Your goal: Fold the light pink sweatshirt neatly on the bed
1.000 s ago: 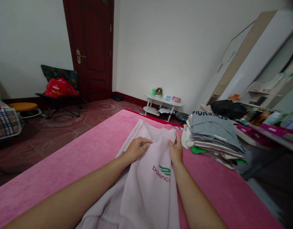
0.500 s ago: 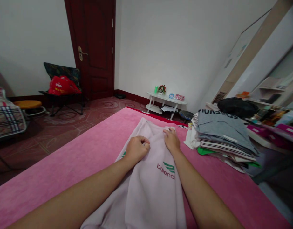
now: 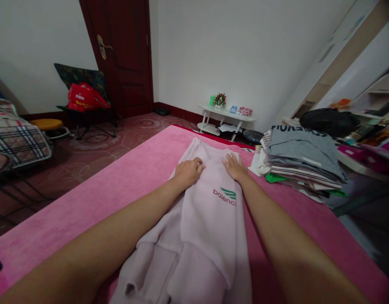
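Observation:
A pale pink sweatshirt [image 3: 210,219] with a green emblem and dark red lettering lies lengthwise on the pink bed cover, its sides folded inward. My left hand [image 3: 190,172] rests on the left side of its upper part, fingers loosely bent and not visibly gripping the cloth. Across from it, my right hand [image 3: 235,167] lies flat on the upper right edge with the fingers spread. A ribbed cuff shows on the lower left of the garment. The sweatshirt's near end runs out of the frame.
A stack of folded clothes [image 3: 305,158] stands on the bed's right side, a small white item [image 3: 259,161] beside it. Past the bed's red-edged far end is a low white table [image 3: 226,113]. A red bag [image 3: 86,97] sits on a folding chair at the left.
The view has tilted down, showing more of the sweatshirt's near part. My left hand has loosened from a tighter curl, and my right fingers have spread flatter on the cloth.

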{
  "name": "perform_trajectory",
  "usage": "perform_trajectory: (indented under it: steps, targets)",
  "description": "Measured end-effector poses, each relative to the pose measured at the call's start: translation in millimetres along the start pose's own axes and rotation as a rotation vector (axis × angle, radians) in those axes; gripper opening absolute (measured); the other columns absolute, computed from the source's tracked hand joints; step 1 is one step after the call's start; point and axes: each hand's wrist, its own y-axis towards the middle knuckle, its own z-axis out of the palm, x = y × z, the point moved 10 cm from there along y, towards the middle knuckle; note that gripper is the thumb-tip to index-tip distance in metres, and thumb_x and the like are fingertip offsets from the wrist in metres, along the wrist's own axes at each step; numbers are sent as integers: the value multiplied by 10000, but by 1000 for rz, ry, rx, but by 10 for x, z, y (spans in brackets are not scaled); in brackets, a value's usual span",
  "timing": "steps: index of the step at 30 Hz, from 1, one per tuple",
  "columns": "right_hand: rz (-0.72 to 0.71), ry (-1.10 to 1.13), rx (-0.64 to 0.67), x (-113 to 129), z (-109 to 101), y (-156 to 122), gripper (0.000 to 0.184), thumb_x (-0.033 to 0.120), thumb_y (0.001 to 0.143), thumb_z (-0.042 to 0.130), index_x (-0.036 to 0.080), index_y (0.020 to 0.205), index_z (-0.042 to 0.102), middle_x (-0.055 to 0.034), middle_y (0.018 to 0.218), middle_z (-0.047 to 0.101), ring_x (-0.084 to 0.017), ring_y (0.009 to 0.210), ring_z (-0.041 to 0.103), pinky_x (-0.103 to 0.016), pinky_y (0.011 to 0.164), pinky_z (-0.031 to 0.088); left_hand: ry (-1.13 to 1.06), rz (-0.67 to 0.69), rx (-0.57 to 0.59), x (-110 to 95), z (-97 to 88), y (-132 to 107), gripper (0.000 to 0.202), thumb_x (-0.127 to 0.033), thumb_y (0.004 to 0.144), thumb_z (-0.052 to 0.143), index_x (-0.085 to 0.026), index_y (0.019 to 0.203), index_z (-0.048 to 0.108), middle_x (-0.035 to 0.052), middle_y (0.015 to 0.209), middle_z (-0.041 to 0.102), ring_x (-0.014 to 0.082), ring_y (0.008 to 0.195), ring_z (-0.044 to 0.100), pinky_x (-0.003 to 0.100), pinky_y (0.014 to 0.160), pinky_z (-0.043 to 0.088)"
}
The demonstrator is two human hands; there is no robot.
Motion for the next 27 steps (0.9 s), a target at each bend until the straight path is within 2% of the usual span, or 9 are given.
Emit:
perform_trajectory:
  steps: [4,7,9,13,16,19,23,25,27]
  targets:
    - [-16,-16,8,-54,0,-311,623,595,927,159,329,1491,150,-40,1578,85,-341,1420,122,-612,1091,131,-49,132,-39,-101,-36,-77,612,-600,872,424,-211,1345,414,133,1194,600,276,1077,585,393,874,452]
    - [-42,-26,7,-68,-7,-569,610,588,931,155,340,1488,148,-44,1579,79,-313,1426,124,-601,1097,139,-41,319,-61,-258,-38,-171,846,-680,752,552,-186,1407,344,187,1415,387,319,1276,408,443,1004,375]
    - [-56,-33,9,-65,-18,-747,596,579,936,146,349,1486,147,-46,1579,76,-300,1429,123,-602,1097,145,-13,416,-54,-341,-32,-264,899,-699,707,587,-183,1408,362,211,1492,251,363,1352,273,504,1055,305]
    - [-99,-57,17,-45,-46,-1140,550,510,960,137,348,1486,154,-59,1575,96,-286,1430,130,-597,1097,165,31,575,21,-468,-39,-607,699,-612,814,528,-215,1379,420,170,1536,193,361,1414,113,574,1101,181]
    - [-151,-94,28,-50,-44,-1488,528,442,970,180,321,1485,191,-93,1564,148,-303,1425,142,-589,1092,195,22,679,155,-488,-36,-992,460,-427,953,365,-235,1363,443,130,1527,261,301,1424,146,567,1120,149]
    - [-190,-63,-33,-36,-120,-1903,529,390,954,285,279,1472,261,-127,1556,163,-339,1416,147,-593,1078,238,-53,701,275,-388,-110,-1338,454,-342,977,295,-208,1399,398,124,1529,263,262,1421,186,506,1146,156]
    - [-467,119,-186,358,-403,-2639,619,247,889,400,216,1481,217,-122,1559,147,-253,1424,167,-498,1116,264,-183,690,383,-251,-302,-1753,523,-337,961,364,-214,1463,281,99,1550,214,242,1427,166,438,1162,176]
    - [-647,155,-170,634,-482,-3008,681,229,847,481,241,1477,221,-100,1543,220,-238,1407,235,-495,1118,273,-278,660,388,-221,-429,-1938,581,-340,936,441,-225,1474,253,101,1552,206,250,1417,205,426,1152,223]
    - [-817,147,-119,880,-507,-3306,662,200,814,538,280,1436,326,-73,1480,370,-244,1358,347,-516,1113,277,-403,613,350,-204,-572,-2075,602,-329,914,498,-238,1466,273,99,1535,258,249,1394,270,414,1137,271]
